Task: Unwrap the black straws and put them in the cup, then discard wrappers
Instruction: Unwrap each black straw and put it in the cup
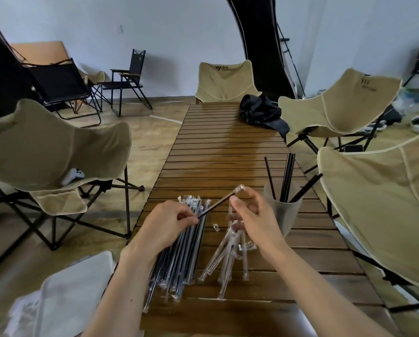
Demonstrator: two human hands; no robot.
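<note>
My left hand [166, 223] pinches the lower end of a black straw [215, 205] that slants up to the right above the table. My right hand [251, 215] pinches the clear wrapper at the straw's upper end [240, 189]. Under my left hand lies a pile of wrapped black straws [179, 263]. Empty clear wrappers [224, 261] lie in a loose heap under my right hand. A translucent cup [282, 212] stands just right of my right hand with several bare black straws [288, 176] in it.
The slatted wooden table [228, 147] runs away from me, with a black bundle of fabric [262, 110] at its far right. Beige folding chairs [57, 152] stand on both sides and at the far end. A white cloth [70, 295] lies at my lower left.
</note>
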